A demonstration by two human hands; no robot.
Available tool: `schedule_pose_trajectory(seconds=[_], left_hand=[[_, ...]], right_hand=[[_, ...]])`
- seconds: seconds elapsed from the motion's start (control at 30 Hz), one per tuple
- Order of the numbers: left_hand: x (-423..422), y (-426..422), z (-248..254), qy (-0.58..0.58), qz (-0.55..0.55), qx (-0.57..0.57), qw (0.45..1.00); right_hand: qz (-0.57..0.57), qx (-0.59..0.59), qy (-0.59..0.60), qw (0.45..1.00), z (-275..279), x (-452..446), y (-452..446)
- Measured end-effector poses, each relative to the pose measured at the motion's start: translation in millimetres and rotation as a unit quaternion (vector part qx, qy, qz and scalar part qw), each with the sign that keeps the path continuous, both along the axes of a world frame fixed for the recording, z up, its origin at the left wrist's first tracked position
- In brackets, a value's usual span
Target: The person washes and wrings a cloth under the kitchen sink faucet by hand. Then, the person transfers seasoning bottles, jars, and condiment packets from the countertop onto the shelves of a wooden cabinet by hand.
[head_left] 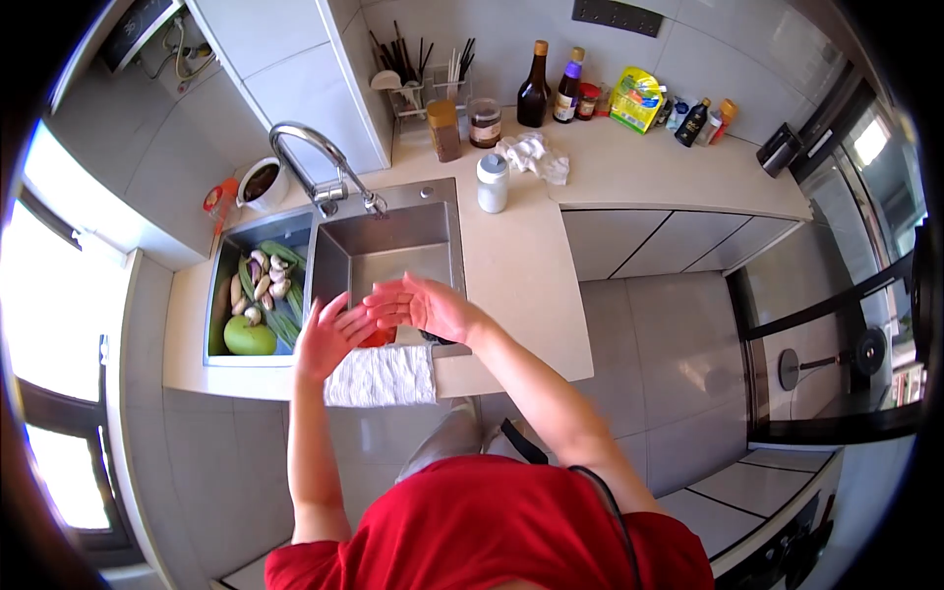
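My left hand (327, 342) and my right hand (430, 307) are held above the front of the right sink basin (393, 233). Both have their fingers stretched out, with nothing held in them. The fingertips of the two hands nearly meet, palms facing inward; whether they touch is unclear. Partly hidden beneath them, something red (379, 337) shows in the basin. The chrome faucet (339, 162) arches over the basin behind my hands. A white towel (382, 377) hangs over the counter's front edge, just below them.
The left basin (214, 300) holds garlic, long green vegetables and a round green fruit (250, 336). A white bottle (493, 184) and crumpled white cloth (534, 157) are right of the sink. Jars, a dark bottle (533, 88) and a yellow packet (637, 99) line the wall.
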State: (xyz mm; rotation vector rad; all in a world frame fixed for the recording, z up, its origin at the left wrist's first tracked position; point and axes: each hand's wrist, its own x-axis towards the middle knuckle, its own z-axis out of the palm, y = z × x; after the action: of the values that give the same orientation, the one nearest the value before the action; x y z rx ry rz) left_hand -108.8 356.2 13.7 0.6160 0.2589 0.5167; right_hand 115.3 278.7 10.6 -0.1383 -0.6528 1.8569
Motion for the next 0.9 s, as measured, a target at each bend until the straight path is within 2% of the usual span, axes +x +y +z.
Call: schedule_pose_trajectory(seconds=[0.03, 0.07, 0.1, 0.13, 0.17, 0.2, 0.23, 0.27, 0.3, 0.33, 0.37, 0.4, 0.43, 0.47, 0.5, 0.57, 0.63, 0.73, 0.83, 0.9], left_hand=[[-3, 1, -36, 0.003, 0.004, -0.001, 1.0], [-2, 12, -68, 0.217, -0.033, 0.323, 0.921], [-7, 15, -95, 0.399, -0.061, 0.589, 0.7], [1, 14, -90, 0.521, -0.077, 0.763, 0.375], [13, 28, -83, 0.439, -0.136, 0.594, 0.661], [25, 25, -55, 0.445, -0.11, 0.483, 0.746], [35, 35, -45, 0.349, -0.09, 0.377, 0.853], [42, 43, -40, 0.242, -0.066, 0.261, 0.932], [53, 40, -42, 0.246, -0.064, 0.257, 0.932], [74, 40, -43, 0.487, -0.084, 0.492, 0.717], [88, 48, -48, 0.647, -0.088, 0.651, 0.386], [90, 73, -100, 0.498, 0.012, 0.734, 0.461], [110, 78, -100, 0.434, 0.067, 0.693, 0.572], [135, 79, -99, 0.362, 0.119, 0.635, 0.672], [158, 82, -98, 0.361, 0.118, 0.635, 0.672], [206, 92, -100, 0.296, 0.138, 0.504, 0.8], [248, 102, -105, 0.294, 0.123, 0.493, 0.81], [299, 117, -121, 0.283, 0.102, 0.486, 0.821], [330, 119, -133, 0.32, 0.088, 0.511, 0.793], [344, 118, -140, 0.318, 0.097, 0.494, 0.803]], right_hand=[[-0.058, -0.049, -0.389, 0.918, -33, -9, 1], [-0.122, -0.083, -0.718, 0.681, -57, -12, 7], [-0.167, -0.095, -0.594, 0.781, -85, -14, 7], [-0.203, -0.106, -0.457, 0.859, -77, -8, 4], [-0.101, -0.185, -0.383, 0.899, -68, 5, 5], [-0.096, -0.189, -0.388, 0.897, -45, 15, 3], [-0.11, -0.082, -0.341, 0.93, -27, 24, 2], [-0.123, 0.026, -0.285, 0.95, -19, 33, 5], [-0.099, -0.035, -0.314, 0.944, -37, 45, 14], [-0.193, -0.018, -0.698, 0.689, -71, 52, 24], [-0.327, 0.116, -0.801, 0.488, -95, 72, 23], [-0.464, 0.086, -0.738, 0.483, -112, 86, 27], [-0.504, -0.032, -0.659, 0.557, -116, 105, 31], [-0.563, -0.064, -0.655, 0.499, -120, 124, 35], [-0.55, -0.071, -0.654, 0.514, -107, 144, 35], [-0.551, -0.075, -0.639, 0.532, -101, 174, 49], [-0.516, -0.094, -0.617, 0.587, -103, 202, 64], [-0.495, -0.052, -0.638, 0.588, -110, 233, 87], [-0.466, -0.037, -0.617, 0.633, -115, 248, 104], [-0.439, -0.023, -0.599, 0.669, -120, 255, 113]])
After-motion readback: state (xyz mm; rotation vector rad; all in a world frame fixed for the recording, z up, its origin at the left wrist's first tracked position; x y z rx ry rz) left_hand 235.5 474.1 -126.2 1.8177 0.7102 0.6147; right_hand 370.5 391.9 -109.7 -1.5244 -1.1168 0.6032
